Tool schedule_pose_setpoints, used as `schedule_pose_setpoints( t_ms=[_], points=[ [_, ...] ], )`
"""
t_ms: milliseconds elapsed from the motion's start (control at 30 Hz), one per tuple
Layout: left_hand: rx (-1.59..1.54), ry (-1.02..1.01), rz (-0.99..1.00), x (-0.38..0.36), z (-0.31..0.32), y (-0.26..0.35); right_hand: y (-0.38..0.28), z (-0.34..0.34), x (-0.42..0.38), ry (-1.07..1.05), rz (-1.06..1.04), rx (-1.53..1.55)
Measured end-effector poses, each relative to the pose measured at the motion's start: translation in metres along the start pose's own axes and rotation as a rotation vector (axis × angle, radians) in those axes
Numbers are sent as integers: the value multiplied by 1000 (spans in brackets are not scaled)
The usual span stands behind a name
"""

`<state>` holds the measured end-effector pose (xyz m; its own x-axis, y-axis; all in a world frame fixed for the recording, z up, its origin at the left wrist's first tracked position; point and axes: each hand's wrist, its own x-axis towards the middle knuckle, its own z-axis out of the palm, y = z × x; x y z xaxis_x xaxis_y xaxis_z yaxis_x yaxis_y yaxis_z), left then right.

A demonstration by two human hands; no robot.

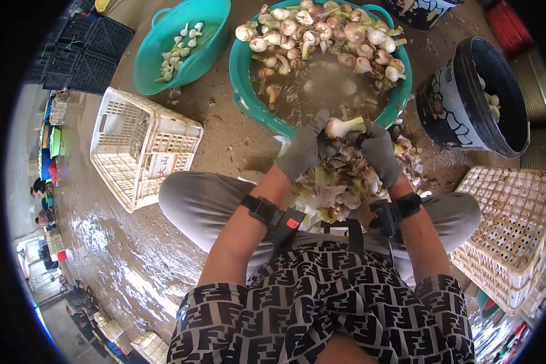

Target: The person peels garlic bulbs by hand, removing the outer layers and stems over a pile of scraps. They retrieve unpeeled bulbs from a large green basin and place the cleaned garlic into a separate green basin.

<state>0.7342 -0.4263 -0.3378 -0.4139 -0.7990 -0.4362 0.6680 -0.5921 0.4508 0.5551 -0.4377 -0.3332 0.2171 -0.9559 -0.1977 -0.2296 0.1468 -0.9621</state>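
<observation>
A garlic bulb (341, 128) with a short green stem is held between my two gloved hands, just in front of the near rim of a large green tub (246, 100). My left hand (304, 148) is closed around its bulb end. The fingers of my right hand (379, 155) are closed at the stem end. Beneath them lies a heap of peeled skins and leaves (333, 185) between my legs. In the tub, many unpeeled garlic bulbs (306, 27) are piled at the far side of murky water (321, 88).
A second green basin (148, 70) at the upper left holds peeled white bulbs (179, 51). A black bucket (461, 115) with some bulbs inside stands tilted at the right. White plastic crates (164, 142) stand left and right. The floor (127, 242) is wet and muddy.
</observation>
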Motion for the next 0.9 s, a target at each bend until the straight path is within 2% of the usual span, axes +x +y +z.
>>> schedule_pose_setpoints(
  t_ms=[100,200,300,400,500,600,700,800,833,900],
  points=[
    [585,170,224,-6,22,-2,3,3,2,13,-132,28],
    [555,224,221,-4,13,-5,-4,-3,-1,-113,39,248],
    [130,-37,-2,-4,0,9,7,-14,-3,-125,-482,-313],
    [888,329,235,-1,-1,10,7,-17,-5,-139,-484,-287],
    [1168,324,680,-1,3,20,0,-6,-3,-75,114,339],
    [1559,382,293,-10,22,26,2,-1,1,-88,89,33],
    [1419,285,368,-8,11,22,5,-21,3,-225,-217,-323],
    [825,7,310,-13,7,23,-3,-34,-5,-104,-396,-556],
    [787,-48,331,-15,8,27,8,-34,-5,20,-243,-287],
    [709,-157,371,-20,8,36,15,-51,1,-23,-451,-563]
  ],
)
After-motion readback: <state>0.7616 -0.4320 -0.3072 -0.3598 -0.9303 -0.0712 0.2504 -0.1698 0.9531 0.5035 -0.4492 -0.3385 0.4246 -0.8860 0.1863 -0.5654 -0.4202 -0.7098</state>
